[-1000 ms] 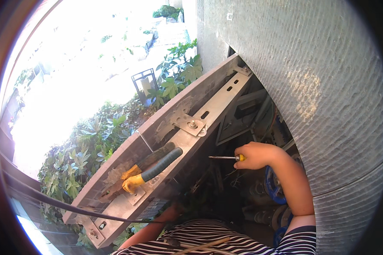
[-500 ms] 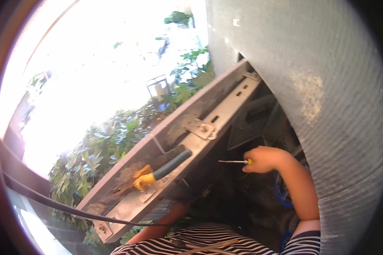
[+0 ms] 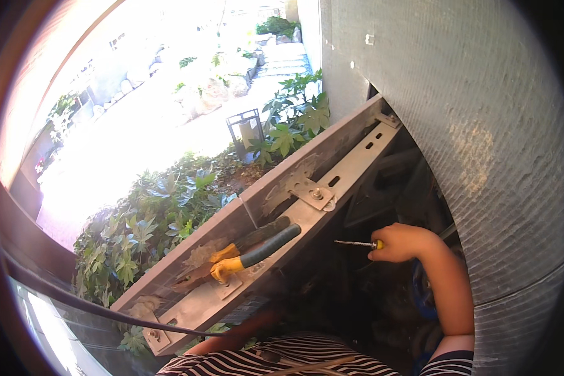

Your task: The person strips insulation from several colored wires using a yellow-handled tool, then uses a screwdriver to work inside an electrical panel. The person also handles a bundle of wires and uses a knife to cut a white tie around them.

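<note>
My right hand [image 3: 398,243] is closed around the yellow handle of a screwdriver [image 3: 355,243], its thin metal shaft pointing left over the dark space behind the rail. From the lower edge my left forearm [image 3: 232,338] reaches under the slanted metal rail [image 3: 357,160]; its hand is lost in deep shadow, so its fingers do not show. On the rail lies a tool with a dark green grip and a yellow-orange end [image 3: 271,244], its exact kind unclear. Slotted holes, small plates and a bolt with a nut [image 3: 316,193] are fixed along the rail.
A large grey ribbed panel [image 3: 514,125] closes off the right side. A black cable [image 3: 106,308] crosses at lower left. Leafy plants [image 3: 150,232] and a lantern [image 3: 247,131] stand beyond the rail in bright light. Blue rings [image 3: 425,291] show dimly in the dark space.
The whole view has shifted, so the rail, the tool on it and the panel sit farther right. My right hand still grips the screwdriver, held at much the same spot beside the rail.
</note>
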The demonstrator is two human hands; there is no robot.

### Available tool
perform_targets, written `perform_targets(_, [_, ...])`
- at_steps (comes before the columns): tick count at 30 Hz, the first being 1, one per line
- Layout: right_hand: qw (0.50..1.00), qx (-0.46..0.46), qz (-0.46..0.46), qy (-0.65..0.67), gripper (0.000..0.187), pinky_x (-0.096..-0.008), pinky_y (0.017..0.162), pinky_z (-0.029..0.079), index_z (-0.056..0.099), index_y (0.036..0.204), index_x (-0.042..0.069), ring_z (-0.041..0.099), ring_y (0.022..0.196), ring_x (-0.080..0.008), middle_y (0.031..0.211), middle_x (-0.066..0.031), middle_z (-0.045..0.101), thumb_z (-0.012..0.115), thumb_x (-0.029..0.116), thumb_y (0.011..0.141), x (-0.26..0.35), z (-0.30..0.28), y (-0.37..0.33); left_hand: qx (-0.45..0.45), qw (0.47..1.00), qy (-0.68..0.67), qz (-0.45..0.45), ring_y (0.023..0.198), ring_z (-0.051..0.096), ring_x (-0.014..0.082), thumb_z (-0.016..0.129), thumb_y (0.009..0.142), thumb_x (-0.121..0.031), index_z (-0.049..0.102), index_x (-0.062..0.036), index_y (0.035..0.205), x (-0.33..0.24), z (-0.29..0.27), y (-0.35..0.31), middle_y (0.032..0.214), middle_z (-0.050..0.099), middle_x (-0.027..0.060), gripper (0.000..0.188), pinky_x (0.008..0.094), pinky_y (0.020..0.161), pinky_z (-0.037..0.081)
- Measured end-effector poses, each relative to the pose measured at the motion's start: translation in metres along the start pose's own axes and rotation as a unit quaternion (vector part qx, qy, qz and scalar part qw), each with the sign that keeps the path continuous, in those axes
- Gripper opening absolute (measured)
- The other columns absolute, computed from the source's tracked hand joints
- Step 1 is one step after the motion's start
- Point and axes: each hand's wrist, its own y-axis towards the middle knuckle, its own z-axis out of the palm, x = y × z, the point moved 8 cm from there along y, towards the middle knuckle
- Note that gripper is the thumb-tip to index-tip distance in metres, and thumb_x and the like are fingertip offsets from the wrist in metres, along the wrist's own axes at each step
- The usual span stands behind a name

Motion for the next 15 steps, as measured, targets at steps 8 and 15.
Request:
perform_targets(8, [1.0, 0.005, 0.0, 0.004, 0.046, -0.0452, 0.086, 0.055, 0.073, 0.106, 0.003, 0.07, 0.099, -0.0381, 0.1, -0.0197, 0.074, 0.068, 0.045, 0.089, 0.004, -0.003, -0.001, -0.058, 0.994, -0.008, -0.095, 0.085, 0.069, 0.0347, 0.055, 0.098, -0.037, 0.069, -0.0078, 0.117, 0.116, 0.044, -0.054, 0.101, 0.071, 0.0207, 0.038, 0.0482, 0.077, 0.055])
perform_targets(15, [1.0, 0.01, 0.009, 0.011, 0.046, -0.0446, 0.085, 0.055, 0.072, 0.106, 0.003, 0.07, 0.098, -0.037, 0.099, -0.0188, 0.074, 0.069, 0.046, 0.089, 0.006, -0.004, -0.002, 0.028, 0.983, 0.113, -0.141, 0.076, 0.065, 0.0299, 0.058, 0.096, -0.044, 0.069, -0.0089, 0.11, 0.185, 0.049, -0.071, 0.088, 0.068, 0.0162, 0.039, 0.046, 0.07, 0.053])
